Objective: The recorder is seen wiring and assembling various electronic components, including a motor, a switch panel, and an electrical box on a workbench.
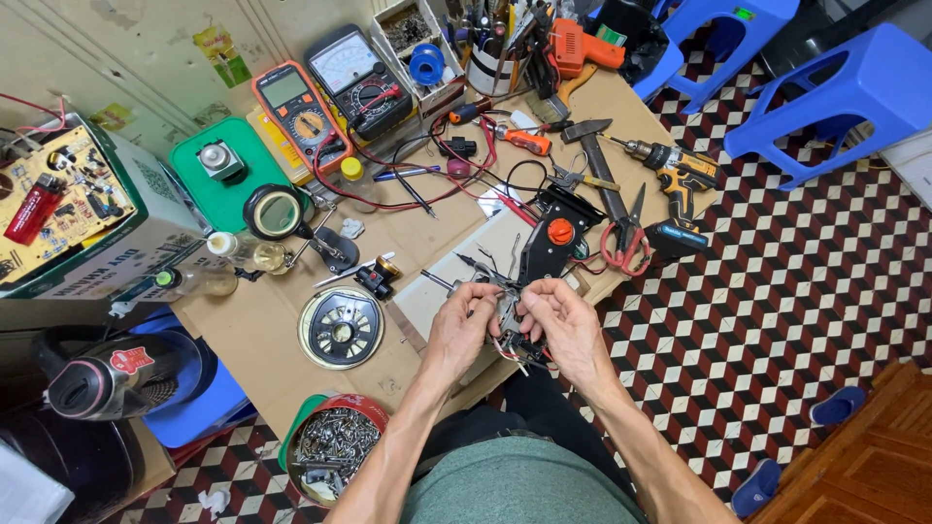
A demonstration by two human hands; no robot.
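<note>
Where visible, wired part seemingly sits between fingers.

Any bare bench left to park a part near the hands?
Bare cardboard shows between the round fan grille and the left hand, running down toward the tin of screws. A smaller bare patch lies between the scissors and the cordless drill. The back, around the multimeters and red leads, is crowded.
</note>
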